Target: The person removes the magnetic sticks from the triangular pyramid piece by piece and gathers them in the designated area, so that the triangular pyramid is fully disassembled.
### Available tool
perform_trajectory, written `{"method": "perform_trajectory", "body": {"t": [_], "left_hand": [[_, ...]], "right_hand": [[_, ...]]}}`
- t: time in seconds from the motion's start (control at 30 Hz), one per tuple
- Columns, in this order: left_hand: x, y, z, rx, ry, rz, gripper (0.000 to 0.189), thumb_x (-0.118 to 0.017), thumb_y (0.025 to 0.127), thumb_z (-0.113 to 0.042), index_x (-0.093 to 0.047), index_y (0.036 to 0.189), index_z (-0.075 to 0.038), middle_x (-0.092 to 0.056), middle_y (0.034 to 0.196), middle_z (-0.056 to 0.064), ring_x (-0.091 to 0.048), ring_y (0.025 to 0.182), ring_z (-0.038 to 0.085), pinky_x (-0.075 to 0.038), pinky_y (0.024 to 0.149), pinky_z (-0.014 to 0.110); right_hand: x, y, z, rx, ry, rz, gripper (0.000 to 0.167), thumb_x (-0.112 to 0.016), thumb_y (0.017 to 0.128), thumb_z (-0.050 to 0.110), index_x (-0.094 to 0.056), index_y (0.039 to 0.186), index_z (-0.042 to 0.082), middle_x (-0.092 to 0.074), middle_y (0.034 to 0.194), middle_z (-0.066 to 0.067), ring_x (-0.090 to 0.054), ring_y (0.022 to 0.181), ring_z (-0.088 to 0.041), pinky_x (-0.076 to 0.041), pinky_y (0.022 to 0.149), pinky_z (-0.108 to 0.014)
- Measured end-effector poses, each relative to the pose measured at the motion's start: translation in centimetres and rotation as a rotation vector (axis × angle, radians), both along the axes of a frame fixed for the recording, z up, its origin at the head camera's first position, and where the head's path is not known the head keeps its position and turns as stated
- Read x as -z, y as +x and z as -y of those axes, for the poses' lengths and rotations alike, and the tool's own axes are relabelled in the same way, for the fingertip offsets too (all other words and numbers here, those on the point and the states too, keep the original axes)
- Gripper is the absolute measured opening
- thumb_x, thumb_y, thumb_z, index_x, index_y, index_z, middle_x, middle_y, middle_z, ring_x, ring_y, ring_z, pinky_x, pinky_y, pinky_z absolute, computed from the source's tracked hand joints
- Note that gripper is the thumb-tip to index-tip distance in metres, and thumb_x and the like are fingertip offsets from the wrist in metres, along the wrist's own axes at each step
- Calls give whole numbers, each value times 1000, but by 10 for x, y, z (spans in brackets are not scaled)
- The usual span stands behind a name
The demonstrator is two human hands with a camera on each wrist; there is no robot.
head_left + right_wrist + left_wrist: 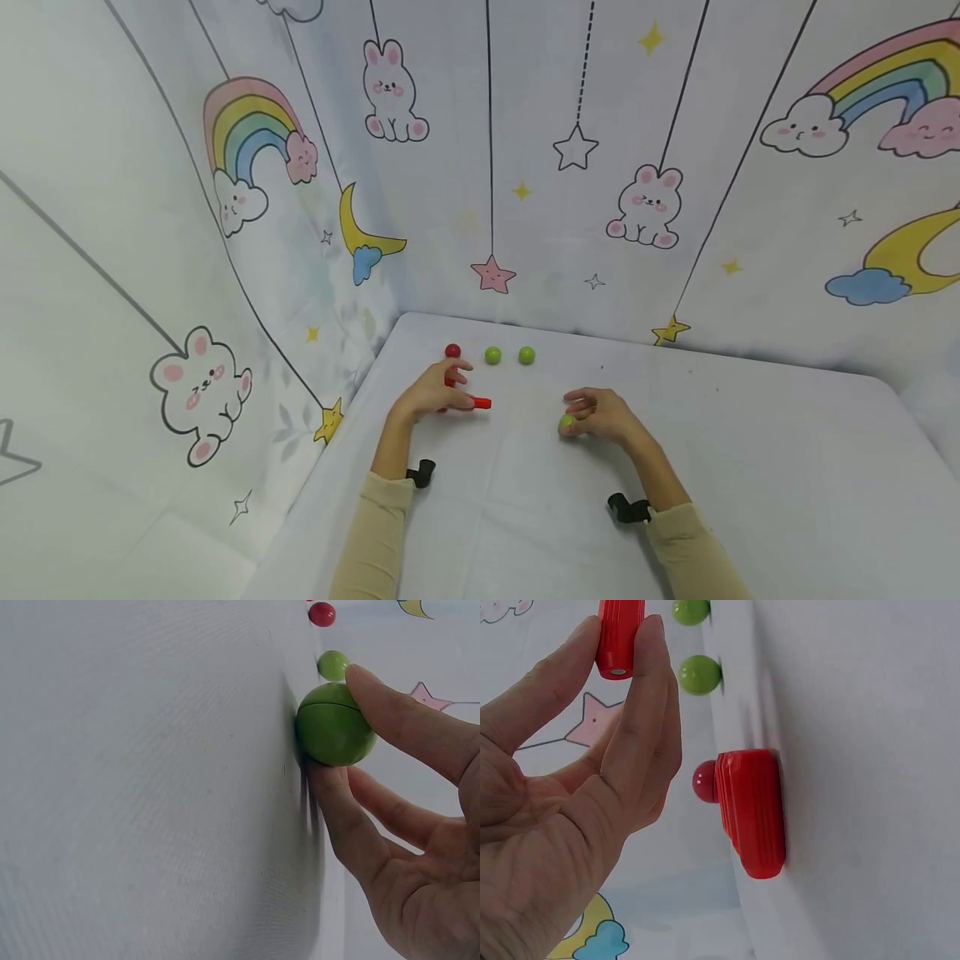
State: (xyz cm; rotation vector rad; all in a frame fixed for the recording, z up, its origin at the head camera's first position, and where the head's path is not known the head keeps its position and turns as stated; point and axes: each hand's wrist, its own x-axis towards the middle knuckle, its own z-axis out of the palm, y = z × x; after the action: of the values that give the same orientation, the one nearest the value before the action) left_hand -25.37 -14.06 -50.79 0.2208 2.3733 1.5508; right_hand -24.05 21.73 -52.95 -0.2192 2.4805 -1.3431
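Between thumb and fingertips my left hand (pixel 429 392) pinches a short red ridged rod (pixel 619 637), its end with a small metallic disc facing the left wrist camera. Below that hand, other red ridged rods (pixel 754 814) lie side by side on the white table, partly covered by the hand in the head view. My right hand (pixel 606 415) grips a green ball (pixel 336 729) by thumb and fingers, low over the cloth. A thin seam line runs round this ball.
Behind the left hand a red ball (pixel 452 351) sits at the far left of the table (pixel 750 467). Two green balls (pixel 492 355) (pixel 527 355) stand in line to its right. A patterned curtain (pixel 450 208) hangs along the table's back and left edges.
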Motion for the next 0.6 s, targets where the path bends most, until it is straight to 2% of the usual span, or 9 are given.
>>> {"method": "perform_trajectory", "body": {"t": [0.1, 0.37, 0.5, 0.6], "left_hand": [[-1, 0, 8, 9, 3, -1, 69, -84, 85, -7, -53, 147, -4, -57, 138, 27, -63, 108, 31, -57, 82, 37], [-1, 1, 30, -12, 10, 22, 65, -79, 87, -4, -53, 147, -4, -57, 135, 24, -63, 108, 32, -60, 86, 36], [0, 1, 41, -12, 25, 48, 65, -77, 89, -2, -51, 148, -3, -54, 138, 25, -62, 111, 34, -61, 86, 37], [2, 1, 49, -28, 64, 82, 65, -76, 89, 2, -50, 149, -2, -52, 140, 26, -66, 109, 35, -62, 86, 38]], "right_hand": [[0, 1, -1, 1, -9, 1, 63, -93, 76, 8, -65, 132, -3, -74, 111, -14, -70, 103, -27, -57, 84, -39], [3, -1, -1, -12, -10, -20, 64, -93, 77, 8, -65, 133, -4, -74, 112, -14, -71, 105, -29, -58, 86, -41], [2, 0, -1, -13, -22, -19, 63, -92, 77, 7, -64, 133, -5, -74, 113, -15, -71, 106, -29, -58, 86, -40], [2, 0, -1, -14, -22, -12, 64, -92, 78, 8, -63, 134, -5, -73, 113, -15, -70, 106, -28, -57, 86, -39]]}}
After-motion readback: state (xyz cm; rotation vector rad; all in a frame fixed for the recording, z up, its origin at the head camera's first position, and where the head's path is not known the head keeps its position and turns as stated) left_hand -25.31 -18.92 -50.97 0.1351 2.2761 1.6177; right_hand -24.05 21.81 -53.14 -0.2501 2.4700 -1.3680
